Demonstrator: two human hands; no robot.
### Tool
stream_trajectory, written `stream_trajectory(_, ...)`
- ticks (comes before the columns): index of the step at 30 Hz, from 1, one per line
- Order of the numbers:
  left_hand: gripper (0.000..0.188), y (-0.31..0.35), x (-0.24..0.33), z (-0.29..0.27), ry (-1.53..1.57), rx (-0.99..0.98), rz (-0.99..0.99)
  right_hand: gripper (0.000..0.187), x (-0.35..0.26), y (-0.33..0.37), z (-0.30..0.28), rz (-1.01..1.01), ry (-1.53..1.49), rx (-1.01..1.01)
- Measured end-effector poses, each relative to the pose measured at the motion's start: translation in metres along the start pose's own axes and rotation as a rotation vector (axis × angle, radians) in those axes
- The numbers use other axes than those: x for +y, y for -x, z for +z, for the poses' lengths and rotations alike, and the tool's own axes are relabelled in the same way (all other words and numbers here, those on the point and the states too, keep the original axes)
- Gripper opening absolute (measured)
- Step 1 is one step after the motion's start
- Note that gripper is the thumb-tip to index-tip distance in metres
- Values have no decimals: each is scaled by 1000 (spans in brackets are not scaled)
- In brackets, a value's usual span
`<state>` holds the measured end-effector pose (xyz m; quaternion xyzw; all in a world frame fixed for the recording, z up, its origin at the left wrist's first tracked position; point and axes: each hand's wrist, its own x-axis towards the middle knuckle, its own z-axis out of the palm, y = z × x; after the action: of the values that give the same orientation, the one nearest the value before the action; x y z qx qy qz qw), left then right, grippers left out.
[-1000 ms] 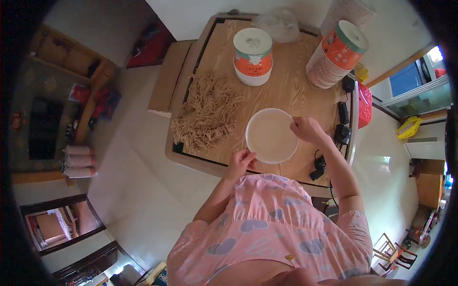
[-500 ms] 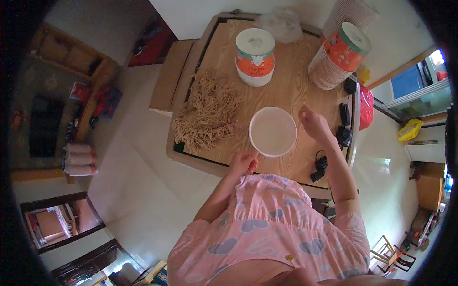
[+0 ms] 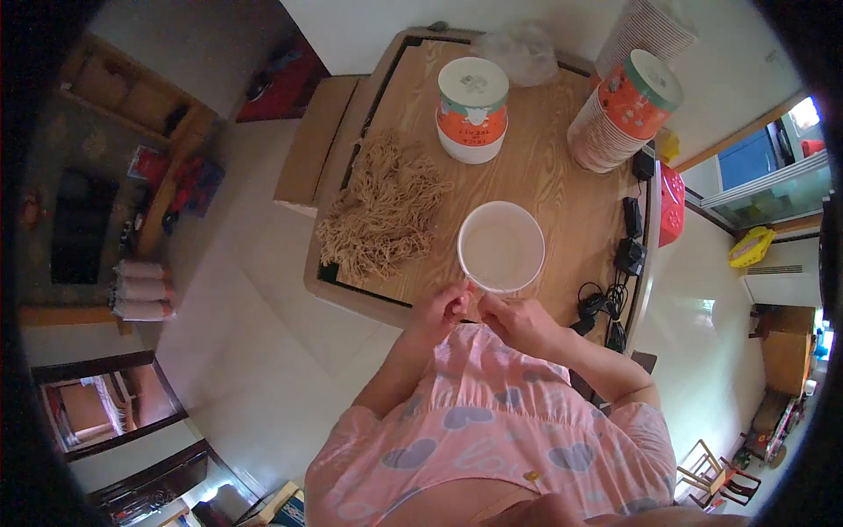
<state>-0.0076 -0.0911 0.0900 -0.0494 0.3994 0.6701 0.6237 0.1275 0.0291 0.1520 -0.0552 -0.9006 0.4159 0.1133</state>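
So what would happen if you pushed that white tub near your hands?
The white tub would probably slide easily: it looks hollow and light, and the tabletop looks fairly smooth. A push high up might tip it, since its sides rise well above the wood. On its side, it could roll, because its mouth is round.

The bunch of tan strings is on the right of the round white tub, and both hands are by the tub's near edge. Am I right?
Not quite: the tan strings lie left of the white tub, as the head view shows. The left hand and right hand are by its near edge.
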Motion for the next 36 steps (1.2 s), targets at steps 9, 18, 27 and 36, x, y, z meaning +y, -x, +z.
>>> stream_trajectory(9,22,7,26,-3,-85,67,328,12,0,11,2,174,-63,-291)
stream_trajectory(18,11,15,29,-3,-158,-3,352,11,-22,20,-38,309,-224,-580)
stream_trajectory(27,4,17,19,10,-290,-176,238,11,-32,19,-100,472,-151,-1024)
stream_trajectory(36,4,12,23,22,-544,-148,167,25,13,8,-98,354,-176,-1063)
